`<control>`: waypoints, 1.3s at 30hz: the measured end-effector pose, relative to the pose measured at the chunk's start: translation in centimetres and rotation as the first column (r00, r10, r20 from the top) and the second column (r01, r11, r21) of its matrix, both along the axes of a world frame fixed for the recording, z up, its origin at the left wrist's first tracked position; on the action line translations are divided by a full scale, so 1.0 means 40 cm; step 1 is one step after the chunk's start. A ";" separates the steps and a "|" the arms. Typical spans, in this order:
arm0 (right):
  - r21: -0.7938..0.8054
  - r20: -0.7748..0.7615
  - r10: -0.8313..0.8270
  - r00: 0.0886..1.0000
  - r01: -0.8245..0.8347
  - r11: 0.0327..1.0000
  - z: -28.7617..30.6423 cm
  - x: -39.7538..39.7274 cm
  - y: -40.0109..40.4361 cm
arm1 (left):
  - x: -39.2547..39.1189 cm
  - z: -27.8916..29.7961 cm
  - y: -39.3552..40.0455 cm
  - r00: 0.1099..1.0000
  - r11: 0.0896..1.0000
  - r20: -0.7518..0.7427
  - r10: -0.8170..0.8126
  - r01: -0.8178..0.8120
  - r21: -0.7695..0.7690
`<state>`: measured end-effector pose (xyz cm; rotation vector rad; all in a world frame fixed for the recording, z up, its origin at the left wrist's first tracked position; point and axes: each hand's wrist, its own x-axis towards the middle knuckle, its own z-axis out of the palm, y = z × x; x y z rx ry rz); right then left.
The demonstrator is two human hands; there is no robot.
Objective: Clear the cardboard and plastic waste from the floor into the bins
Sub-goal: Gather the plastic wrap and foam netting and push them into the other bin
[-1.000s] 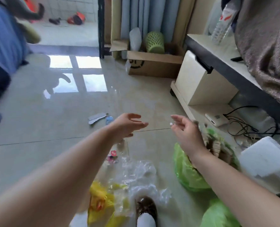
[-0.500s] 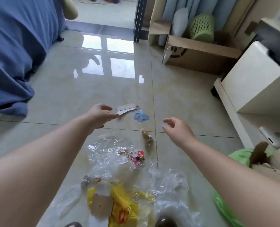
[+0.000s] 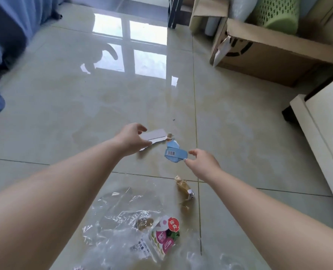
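Note:
A white cardboard strip lies flat on the tiled floor. My left hand is over its left end, with the thumb above and the curled fingers below that end. Just right of it lies a blue cardboard piece with a barcode. My right hand reaches it from the right, thumb and forefinger tips apart at its right edge. Nearer me lie a crumpled clear plastic bag, a pink printed wrapper and a small tan wrapper.
An open cardboard box stands on the floor at the back right, with a green basket behind it. A white cabinet lines the right edge. Blue bedding hangs at the left.
Both hands have moved forward and down to the floor. The left hand now covers the end of the white strip. The right hand has reached the blue piece. The view tilted down.

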<state>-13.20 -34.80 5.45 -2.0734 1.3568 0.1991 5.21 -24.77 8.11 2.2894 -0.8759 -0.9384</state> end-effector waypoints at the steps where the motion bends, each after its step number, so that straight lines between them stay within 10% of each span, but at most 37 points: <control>1: -0.011 -0.003 0.012 1.000 -0.012 1.000 -0.023 0.020 -0.013 | 0.008 -0.029 -0.018 1.000 1.000 0.025 -0.017 0.016 0.013; 27: -0.207 -0.069 0.012 0.998 -0.026 0.978 -0.314 0.159 -0.088 | 0.080 -0.368 -0.160 0.964 0.968 0.190 0.185 -0.211 0.132; 39: 0.011 0.172 -0.081 0.982 0.080 0.997 -0.238 0.060 -0.082 | -0.026 -0.312 0.052 0.858 0.903 -0.298 0.418 -0.427 0.036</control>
